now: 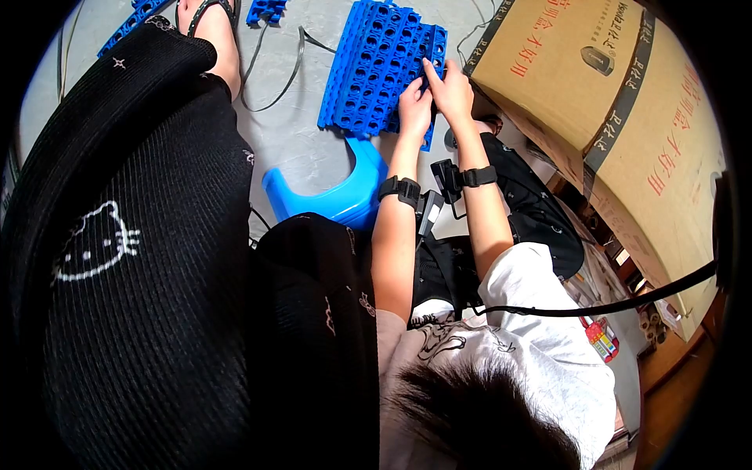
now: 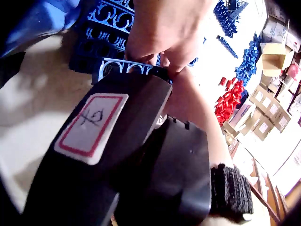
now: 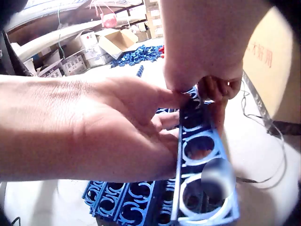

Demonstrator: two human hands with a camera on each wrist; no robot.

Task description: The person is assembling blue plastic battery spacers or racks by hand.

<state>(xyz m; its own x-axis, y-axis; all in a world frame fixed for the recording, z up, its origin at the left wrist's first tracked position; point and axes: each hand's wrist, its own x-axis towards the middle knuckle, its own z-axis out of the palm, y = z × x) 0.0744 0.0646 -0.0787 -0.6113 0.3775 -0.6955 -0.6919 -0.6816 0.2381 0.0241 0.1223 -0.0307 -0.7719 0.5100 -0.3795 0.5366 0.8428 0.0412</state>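
Observation:
A wide blue plastic mat (image 1: pixel 364 74), made of joined strips with rows of round holes, lies in front of the seated person. At its right edge, my left hand (image 1: pixel 415 113) grips a blue plastic strip (image 3: pixel 192 166). Close beside it, my right hand (image 1: pixel 454 92) pinches the same edge, the forefinger reaching over the strip. In the right wrist view, the left hand (image 3: pixel 136 125) holds the strip from the side, while curled fingers of the right hand (image 3: pixel 204 56) cover its far end. The join under those fingertips is hidden.
A blue plastic stool (image 1: pixel 345 196) stands below the mat. To the right is a large cardboard box (image 1: pixel 556 86). Cables (image 1: pixel 291 90) cross the floor. Black-trousered legs (image 1: pixel 157 235) fill the left side. Heaps of red pieces (image 2: pixel 229 101) and blue pieces (image 2: pixel 249 63) lie near an open carton (image 2: pixel 275 61).

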